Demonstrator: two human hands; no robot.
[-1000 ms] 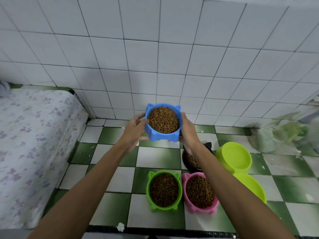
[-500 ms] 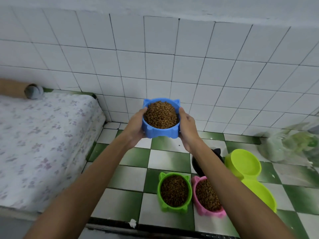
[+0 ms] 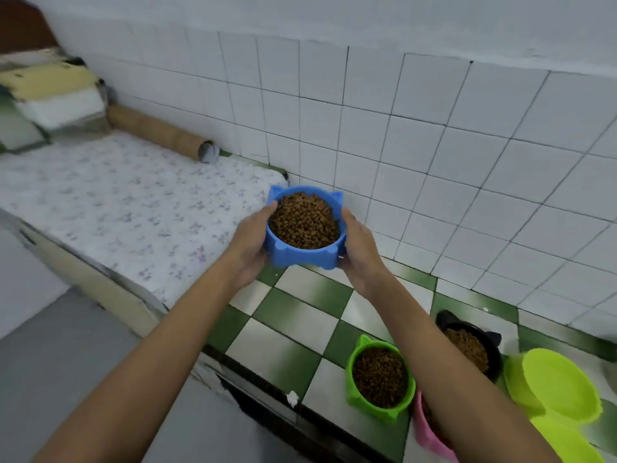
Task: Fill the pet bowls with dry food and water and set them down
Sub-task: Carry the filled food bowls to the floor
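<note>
A blue cat-eared bowl (image 3: 302, 259) full of brown dry food is held in the air near the tiled wall. My left hand (image 3: 248, 243) grips its left side and my right hand (image 3: 359, 252) grips its right side. On the chequered floor below right stand a green bowl (image 3: 362, 396) and a black bowl (image 3: 487, 342), both filled with dry food. A pink bowl (image 3: 427, 436) sits mostly hidden behind my right forearm.
A lime-green double bowl (image 3: 561, 389) lies at the far right on the floor. A mattress with a floral sheet (image 3: 117, 208) fills the left side, with a cardboard tube (image 3: 160, 135) and pillows (image 3: 50, 95) at its far end. The floor's raised edge (image 3: 267, 396) runs diagonally below.
The view has swung to the left and the blue bowl has come up higher and nearer the mattress corner, still held in both hands. The floor bowls stay put.
</note>
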